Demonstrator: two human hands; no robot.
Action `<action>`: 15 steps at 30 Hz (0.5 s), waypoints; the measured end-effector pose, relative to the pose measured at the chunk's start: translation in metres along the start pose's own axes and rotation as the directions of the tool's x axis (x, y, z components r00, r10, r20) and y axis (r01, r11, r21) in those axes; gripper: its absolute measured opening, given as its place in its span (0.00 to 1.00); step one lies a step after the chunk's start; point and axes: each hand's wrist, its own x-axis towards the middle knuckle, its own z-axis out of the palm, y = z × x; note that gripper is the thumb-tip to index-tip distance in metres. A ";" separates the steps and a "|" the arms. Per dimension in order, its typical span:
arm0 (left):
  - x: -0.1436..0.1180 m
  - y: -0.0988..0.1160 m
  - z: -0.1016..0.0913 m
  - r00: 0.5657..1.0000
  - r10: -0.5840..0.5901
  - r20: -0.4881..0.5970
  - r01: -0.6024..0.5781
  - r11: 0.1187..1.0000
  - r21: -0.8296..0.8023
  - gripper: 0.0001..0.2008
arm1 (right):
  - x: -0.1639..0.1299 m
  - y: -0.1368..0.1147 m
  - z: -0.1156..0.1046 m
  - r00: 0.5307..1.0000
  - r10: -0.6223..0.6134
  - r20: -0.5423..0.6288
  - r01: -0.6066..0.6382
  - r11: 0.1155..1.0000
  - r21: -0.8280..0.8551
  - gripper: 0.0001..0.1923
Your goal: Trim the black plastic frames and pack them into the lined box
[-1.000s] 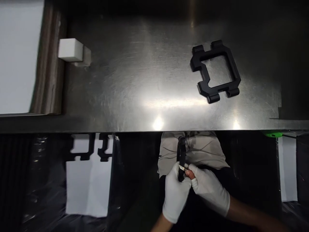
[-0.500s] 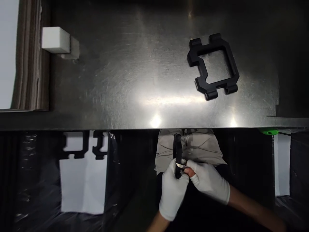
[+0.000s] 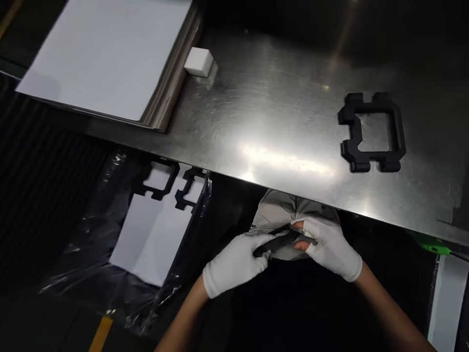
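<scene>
Left hand [image 3: 234,264]: white-gloved, its grip clamped around the near end of a narrow black plastic part [image 3: 280,241], below the desk edge.
Right hand [image 3: 330,247]: white-gloved with bare fingertips, its grip pinched on the part's far end, just right of the left hand.
Bag: clear plastic bag [image 3: 120,244] left of both hands, white sheets and black frames inside.
Desk: scuffed steel desk [image 3: 256,127] beyond the hands.
Frame: black square plastic frame [image 3: 373,132] lying flat, up and right of the right hand.
Block: small white block [image 3: 199,62] far beyond the left hand, beside a white sheet stack [image 3: 110,54].

Bare steel tabletop [image 3: 264,132] between white block [image 3: 199,62] and black frame [image 3: 373,132].
</scene>
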 end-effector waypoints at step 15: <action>-0.012 0.001 0.059 0.829 -0.457 -0.323 0.101 0.689 -0.718 0.36 | 0.005 -0.025 0.064 0.894 0.447 -0.046 -0.376 0.801 0.465 0.35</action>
